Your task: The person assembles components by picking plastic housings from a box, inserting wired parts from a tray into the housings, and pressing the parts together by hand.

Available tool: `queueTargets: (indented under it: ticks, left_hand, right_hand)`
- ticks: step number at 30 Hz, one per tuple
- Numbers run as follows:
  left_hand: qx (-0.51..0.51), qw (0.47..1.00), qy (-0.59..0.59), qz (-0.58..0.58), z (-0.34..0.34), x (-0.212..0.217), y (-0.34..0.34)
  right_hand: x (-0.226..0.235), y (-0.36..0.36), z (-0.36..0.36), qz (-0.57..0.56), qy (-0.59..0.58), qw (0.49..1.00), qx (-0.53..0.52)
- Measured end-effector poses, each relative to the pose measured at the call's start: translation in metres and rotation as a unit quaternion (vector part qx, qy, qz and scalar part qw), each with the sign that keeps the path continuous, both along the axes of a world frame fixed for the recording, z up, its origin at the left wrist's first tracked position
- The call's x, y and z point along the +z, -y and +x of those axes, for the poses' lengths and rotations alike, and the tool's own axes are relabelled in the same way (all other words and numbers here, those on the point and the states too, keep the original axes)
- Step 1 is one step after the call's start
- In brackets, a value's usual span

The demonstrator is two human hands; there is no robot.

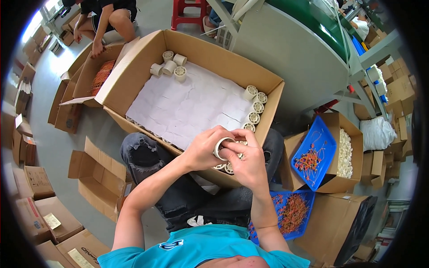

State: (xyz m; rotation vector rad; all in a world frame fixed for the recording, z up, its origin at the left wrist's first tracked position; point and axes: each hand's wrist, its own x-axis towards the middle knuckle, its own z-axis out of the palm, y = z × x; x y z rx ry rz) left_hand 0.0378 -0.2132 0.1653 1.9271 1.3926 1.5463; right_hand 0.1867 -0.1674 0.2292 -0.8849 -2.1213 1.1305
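Note:
Over the near edge of a large cardboard box [192, 41], both my hands meet around a hollow white plastic cylinder [217, 151]. My left hand [203, 147] grips its outside, with the open end turned toward my right hand [251, 164]. The thumb and fingers of that right hand are closed together and reach into the opening; whatever they pinch inside is hidden. Similar white cylinders with spoked ends [254, 118] line the box's right side, some partly behind my hands. Several more cylinders [170, 68] are grouped at the far left, on a white paper sheet [192, 102].
At right, a blue tray [325, 149] of orange-red wired parts leans on a carton of small white pieces [344, 154]. Another blue tray [306, 223] lies nearer. An open carton [96, 178] stands left. Beyond, a co-worker's hand [97, 48] touches another box. A grey machine panel [286, 58] rises behind.

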Motion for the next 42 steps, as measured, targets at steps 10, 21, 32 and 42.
queueTargets:
  ticks: [10, 21, 32, 42]
  left_hand:
    - [-0.021, 0.999, 0.027, -0.029, 0.0, -0.002, 0.0]
    - [-0.035, 0.996, -0.017, -0.081, 0.003, -0.004, 0.002]
    - [-0.008, 0.996, -0.063, -0.061, 0.01, -0.012, 0.004]
    - [-0.041, 0.993, -0.052, -0.094, 0.01, -0.006, -0.012]
  right_hand:
    - [-0.014, 0.007, -0.003, 0.072, -0.001, 0.996, -0.059]
    - [-0.035, -0.005, 0.008, 0.044, -0.04, 0.998, -0.01]
    - [-0.049, 0.002, 0.011, -0.021, -0.105, 0.993, -0.04]
    - [-0.039, -0.011, 0.017, -0.03, -0.064, 0.996, -0.05]
